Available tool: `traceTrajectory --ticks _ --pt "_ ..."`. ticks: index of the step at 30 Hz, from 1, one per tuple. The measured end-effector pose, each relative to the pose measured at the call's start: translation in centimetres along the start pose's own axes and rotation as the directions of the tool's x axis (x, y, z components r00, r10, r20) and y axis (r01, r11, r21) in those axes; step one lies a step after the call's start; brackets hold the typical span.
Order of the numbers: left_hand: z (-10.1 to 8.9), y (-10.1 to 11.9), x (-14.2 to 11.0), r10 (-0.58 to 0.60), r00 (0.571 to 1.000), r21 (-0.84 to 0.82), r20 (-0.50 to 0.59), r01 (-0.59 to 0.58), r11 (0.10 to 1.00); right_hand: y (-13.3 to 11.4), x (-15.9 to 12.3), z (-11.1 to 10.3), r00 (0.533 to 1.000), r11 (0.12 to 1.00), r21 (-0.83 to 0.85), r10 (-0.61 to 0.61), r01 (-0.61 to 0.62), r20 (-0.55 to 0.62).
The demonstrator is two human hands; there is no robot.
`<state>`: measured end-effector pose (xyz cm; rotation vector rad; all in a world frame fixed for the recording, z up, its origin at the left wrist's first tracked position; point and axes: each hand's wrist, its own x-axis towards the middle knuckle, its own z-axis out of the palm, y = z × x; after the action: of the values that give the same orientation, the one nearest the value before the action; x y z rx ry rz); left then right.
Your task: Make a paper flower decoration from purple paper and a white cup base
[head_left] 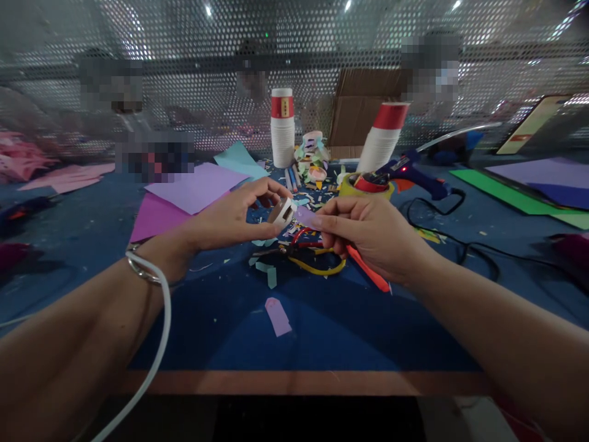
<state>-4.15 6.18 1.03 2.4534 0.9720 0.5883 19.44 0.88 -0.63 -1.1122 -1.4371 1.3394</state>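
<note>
Lilac and white meet above the middle of the table (193, 331), where a lilac strip (304, 217) is held with its end at the mouth of a white punch (281, 213); whether it has entered the slot cannot be told. The person's left hand (239, 212) is half open, thumb and fingertips bracing the punch from opposite sides, apparently to steady it with its mouth facing the paper. The right hand (375, 230) is pinched on the strip's outer end, seemingly to keep it flat and guided. A loose paper piece (277, 317) lies toward the front edge; scissors (291, 249) with red and yellow handles rest below the hands. Farther right, a glue gun (414, 170), its red light on, leans over a tape roll (347, 191), likely keeping its tip off the table. Paper cups (282, 140) stand stacked toward the far edge; gold marks on their red band are too small to read, and the gun's pale label is blurred.
</note>
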Motion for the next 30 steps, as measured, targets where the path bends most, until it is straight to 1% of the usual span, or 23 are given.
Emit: traceTrajectory --ticks 4,9,21,26,30 --pt "0.2 0.6 -0.1 0.012 0.999 0.059 -0.045 -0.01 0.998 -0.2 -0.1 0.1 1.0 1.0 -0.014 0.015 -0.015 -0.008" --pt "0.5 1.1 -0.3 0.048 0.992 0.171 -0.115 -0.028 0.985 -0.1 0.0 0.1 1.0 1.0 -0.023 0.011 -0.011 -0.007" --pt "1.3 2.0 -0.3 0.139 0.972 0.344 -0.188 -0.067 0.937 -0.3 -0.2 0.2 0.997 0.998 -0.059 0.03 -0.034 -0.071" --pt "1.6 2.4 -0.4 0.123 0.967 0.369 -0.221 -0.034 0.929 -0.6 -0.1 0.3 0.994 0.994 -0.099 0.027 -0.037 -0.102" --pt "1.7 2.6 -0.4 0.088 0.968 0.364 -0.233 0.003 0.931 -0.7 -0.1 0.4 0.994 0.994 -0.105 0.027 -0.038 -0.106"
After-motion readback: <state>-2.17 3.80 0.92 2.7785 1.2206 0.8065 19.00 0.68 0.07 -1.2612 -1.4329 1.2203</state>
